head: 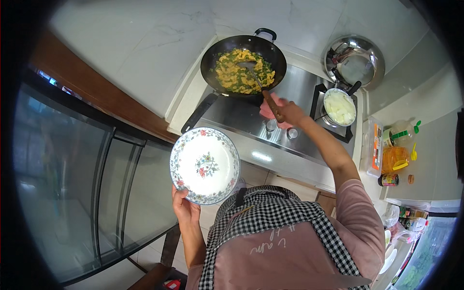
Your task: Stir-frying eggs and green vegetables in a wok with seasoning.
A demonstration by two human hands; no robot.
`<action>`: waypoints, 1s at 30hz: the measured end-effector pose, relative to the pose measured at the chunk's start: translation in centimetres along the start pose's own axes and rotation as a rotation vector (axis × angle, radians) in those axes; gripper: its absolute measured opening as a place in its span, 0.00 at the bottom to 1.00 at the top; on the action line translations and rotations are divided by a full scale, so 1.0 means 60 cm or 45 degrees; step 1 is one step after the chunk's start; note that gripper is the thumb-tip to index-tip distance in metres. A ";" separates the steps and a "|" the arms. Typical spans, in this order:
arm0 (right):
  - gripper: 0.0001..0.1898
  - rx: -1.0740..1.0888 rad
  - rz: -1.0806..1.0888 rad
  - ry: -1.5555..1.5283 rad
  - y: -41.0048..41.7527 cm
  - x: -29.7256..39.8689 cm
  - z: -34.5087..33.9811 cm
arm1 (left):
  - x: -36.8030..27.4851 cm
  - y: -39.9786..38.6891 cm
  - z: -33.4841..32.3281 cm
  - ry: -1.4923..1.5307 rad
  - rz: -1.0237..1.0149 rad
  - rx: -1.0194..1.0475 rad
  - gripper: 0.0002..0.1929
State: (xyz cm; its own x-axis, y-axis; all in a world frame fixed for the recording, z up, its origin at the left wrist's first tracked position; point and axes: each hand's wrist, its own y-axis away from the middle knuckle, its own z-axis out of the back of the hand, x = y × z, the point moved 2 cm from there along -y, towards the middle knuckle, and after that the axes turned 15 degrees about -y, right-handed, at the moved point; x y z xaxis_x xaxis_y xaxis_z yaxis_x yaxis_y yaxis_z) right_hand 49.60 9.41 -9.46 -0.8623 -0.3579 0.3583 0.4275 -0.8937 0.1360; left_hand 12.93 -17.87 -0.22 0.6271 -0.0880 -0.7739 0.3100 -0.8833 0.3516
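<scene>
My left hand point(186, 206) grips the lower rim of a white floral-patterned plate point(205, 165), its thumb over the edge. The plate is held over the front left of the counter. A pink cloth point(270, 108) lies on the steel cooktop point(232, 114) behind and under my right hand point(292, 113), which appears near the wooden handle of a spatula point(271, 103); the exact hold is blurred. The spatula's metal blade rests in scrambled egg with chopped greens point(243, 72) inside a black wok point(210, 65). The wok's long handle points towards the plate.
A small pan with pale, sliced food point(339, 107) stands on the right burner. Behind it a steel lid point(354, 59) leans by the wall. Oil point(395, 159), a jar point(388, 180) and a plastic box point(374, 146) stand right. Glass sliding doors point(76, 181) are at the left.
</scene>
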 end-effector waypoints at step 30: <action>0.40 -0.081 -0.299 0.127 0.319 -0.008 0.101 | -0.051 -0.063 -0.069 0.079 0.035 0.209 0.26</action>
State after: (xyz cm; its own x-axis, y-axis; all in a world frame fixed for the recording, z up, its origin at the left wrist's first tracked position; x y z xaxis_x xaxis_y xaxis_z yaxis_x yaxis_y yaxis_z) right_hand 59.82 -5.86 -1.43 -0.9596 -0.1611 0.2306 0.1977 -0.9694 0.1455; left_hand 12.80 -12.38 3.02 0.6784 -0.0891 -0.7293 0.1744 -0.9447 0.2777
